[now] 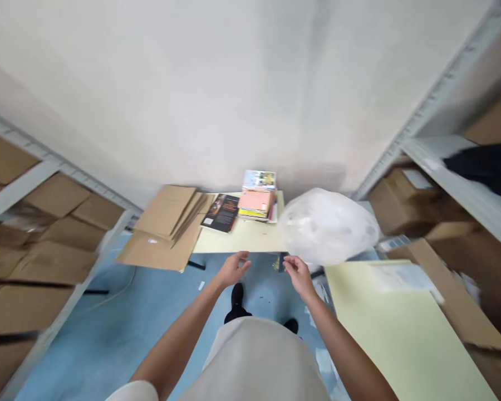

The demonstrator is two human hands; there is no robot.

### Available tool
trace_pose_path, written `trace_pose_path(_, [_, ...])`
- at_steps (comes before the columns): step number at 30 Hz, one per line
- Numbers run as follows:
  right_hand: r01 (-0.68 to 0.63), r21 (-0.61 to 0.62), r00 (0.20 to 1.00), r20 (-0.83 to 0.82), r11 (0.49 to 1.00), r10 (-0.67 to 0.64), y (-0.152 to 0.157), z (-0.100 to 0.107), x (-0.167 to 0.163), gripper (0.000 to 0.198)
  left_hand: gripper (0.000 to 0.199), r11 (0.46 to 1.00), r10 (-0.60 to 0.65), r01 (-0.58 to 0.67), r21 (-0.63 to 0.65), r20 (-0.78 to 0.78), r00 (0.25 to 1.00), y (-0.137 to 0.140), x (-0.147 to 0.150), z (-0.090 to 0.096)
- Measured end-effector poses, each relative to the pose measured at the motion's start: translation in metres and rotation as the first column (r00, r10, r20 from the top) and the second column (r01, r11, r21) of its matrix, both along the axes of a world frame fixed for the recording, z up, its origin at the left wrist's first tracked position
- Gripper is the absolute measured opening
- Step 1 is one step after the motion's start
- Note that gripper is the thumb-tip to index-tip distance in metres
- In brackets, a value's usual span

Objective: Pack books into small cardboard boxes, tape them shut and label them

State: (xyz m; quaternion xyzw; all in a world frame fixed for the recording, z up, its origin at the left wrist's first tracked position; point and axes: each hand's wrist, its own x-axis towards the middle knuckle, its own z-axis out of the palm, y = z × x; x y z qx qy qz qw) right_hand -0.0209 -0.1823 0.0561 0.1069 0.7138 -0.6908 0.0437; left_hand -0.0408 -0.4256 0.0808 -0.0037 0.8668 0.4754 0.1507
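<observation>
My left hand [234, 268] hangs in the air just in front of the table's near edge, thumb and fingers apart, holding nothing. To its right is my right hand [298, 274], also raised and empty, with its fingers loosely bent. Beyond them stands a pale yellow table [250, 236]. On it lie a dark book [221, 214] and a stack of books and booklets [256, 201] with a pink one near the top. Flat brown cardboard sheets [167, 211] cover the left end. A big translucent plastic bag [329, 225] bulges over the right end, near my right hand.
Shelves with cardboard boxes [52, 262] rise on the left, and another shelf with boxes [404, 200] on the right. A second pale yellow tabletop [401, 328] is close on my right. White scraps [323, 362] lie on the blue floor [121, 334].
</observation>
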Motion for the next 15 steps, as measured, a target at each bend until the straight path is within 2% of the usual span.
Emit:
trace_pose_path(3, [-0.227, 0.081, 0.969, -0.076, 0.971, 0.233, -0.074, 0.015, -0.047, 0.02, 0.044, 0.962, 0.271, -0.267, 0.058, -0.071, 0.96, -0.075, -0.016, 0.001])
trace_pose_path(7, [-0.453, 0.111, 0.888, -0.032, 0.885, 0.459, -0.187, 0.01, -0.093, 0.021, 0.048, 0.811, 0.567, -0.559, 0.174, 0.007, 0.824, -0.18, -0.031, -0.015])
trace_pose_path(9, [-0.521, 0.075, 0.853, 0.005, 0.85, 0.522, -0.244, -0.001, -0.109, 0.022, 0.046, 0.735, 0.65, -0.651, 0.19, 0.074, 0.756, -0.229, -0.037, -0.027])
trace_pose_path(11, [-0.561, 0.03, 0.828, 0.046, 0.827, 0.559, -0.299, -0.016, -0.123, 0.021, 0.041, 0.681, 0.697, -0.706, 0.194, 0.123, 0.706, -0.272, -0.044, -0.041])
trace_pose_path(15, [-0.533, -0.064, 0.827, 0.171, 0.844, 0.536, -0.395, -0.041, -0.152, 0.021, 0.031, 0.581, 0.762, -0.784, 0.221, 0.191, 0.619, -0.341, -0.068, -0.069])
